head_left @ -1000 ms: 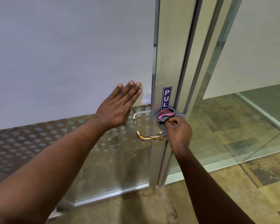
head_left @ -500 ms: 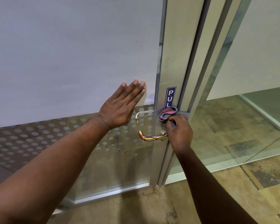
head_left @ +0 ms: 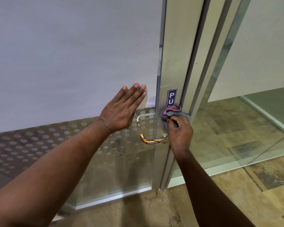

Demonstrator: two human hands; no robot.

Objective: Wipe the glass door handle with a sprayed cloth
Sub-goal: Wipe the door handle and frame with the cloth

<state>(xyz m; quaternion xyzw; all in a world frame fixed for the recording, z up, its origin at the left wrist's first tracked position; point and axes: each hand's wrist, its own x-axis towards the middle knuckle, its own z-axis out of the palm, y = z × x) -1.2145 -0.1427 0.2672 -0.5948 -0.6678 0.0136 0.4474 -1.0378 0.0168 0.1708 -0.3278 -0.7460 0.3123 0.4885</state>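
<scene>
Glass door [head_left: 72,63] | left hand [head_left: 121,110] flat on it, fingers straight | right hand [head_left: 180,133] gripping cloth [head_left: 169,112] above handle [head_left: 152,140]

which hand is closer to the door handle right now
Right. The right hand grips the cloth against the frame at the base of the door handle; the left hand lies flat on the glass, above and left of it.

The cloth [head_left: 170,113] I grip is grey, with a pink-red inner fold showing. The handle [head_left: 154,140] is silver with streaky orange-brown glints. The sign [head_left: 172,97] is dark blue with white letters. The door glass [head_left: 72,54] is frosted white above, pale-dotted below. The floor [head_left: 138,210] is mottled tan and brown.
</scene>
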